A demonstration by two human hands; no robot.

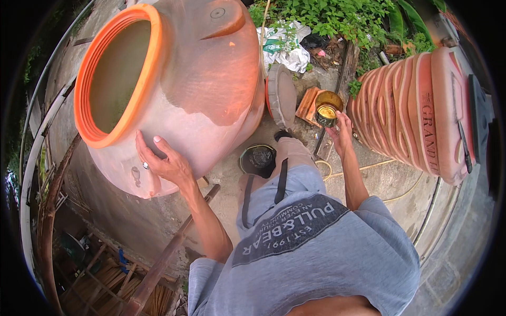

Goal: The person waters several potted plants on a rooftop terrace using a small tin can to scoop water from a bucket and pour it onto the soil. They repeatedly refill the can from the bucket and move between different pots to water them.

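A big faded orange water tank [211, 89] with a wide open orange rim [87, 118] stands at my left, its inside showing murky water. My left hand [161, 160] lies flat on the tank's outer wall just below the rim, fingers spread. My right hand [340, 131] reaches forward and holds a small open metal can [327, 110] with yellowish liquid inside. A second ribbed orange tank [416, 110] stands just right of that hand.
A round orange lid [282, 95] leans against the big tank. A dark round pan [257, 158] sits on the concrete by my feet. Bricks [308, 102], plastic bags [284, 45] and green plants [337, 18] lie beyond. Wooden poles [163, 258] and pipes run at lower left.
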